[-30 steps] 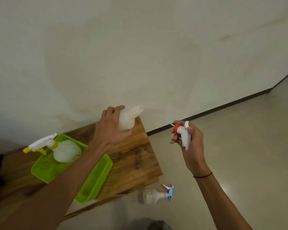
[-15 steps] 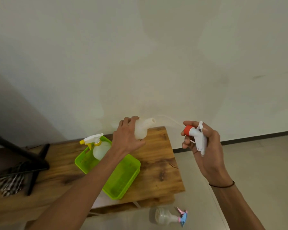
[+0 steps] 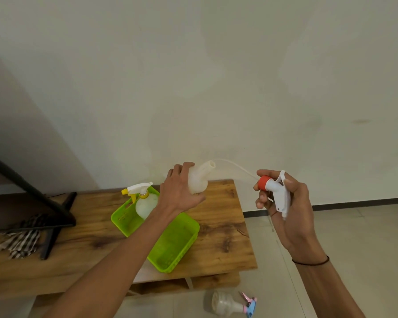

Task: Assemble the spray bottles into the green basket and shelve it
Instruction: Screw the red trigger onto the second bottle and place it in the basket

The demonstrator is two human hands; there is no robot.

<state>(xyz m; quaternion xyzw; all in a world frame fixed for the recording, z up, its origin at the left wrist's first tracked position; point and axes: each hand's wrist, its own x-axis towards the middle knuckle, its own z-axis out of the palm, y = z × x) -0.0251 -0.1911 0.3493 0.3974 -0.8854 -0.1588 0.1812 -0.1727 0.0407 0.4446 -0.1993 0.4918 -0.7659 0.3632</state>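
- The left hand (image 3: pixel 179 191) is wrapped around the body of a translucent white bottle (image 3: pixel 198 180), held in the air above the far right part of the bench (image 3: pixel 225 230), its open neck tilted up and to the right.
- The right hand (image 3: pixel 287 207) is closed on a white trigger sprayer (image 3: pixel 277 191) with a red collar, out past the bench's right edge.
- A thin dip tube (image 3: pixel 234 165) arcs from the red collar to the bottle's mouth; whether its tip is inside cannot be told.
- The green basket (image 3: pixel 177 244) sits on the bench towards its right end, set at an angle.
- A yellow-trigger spray bottle (image 3: pixel 143 198) rests in the basket's far corner.
- A third bottle with a pink and blue sprayer (image 3: pixel 232 305) lies on its side on the floor (image 3: pixel 354 237), beside the bench's near right corner.
- A striped cloth (image 3: pixel 21 242) lies towards the bench's left end.
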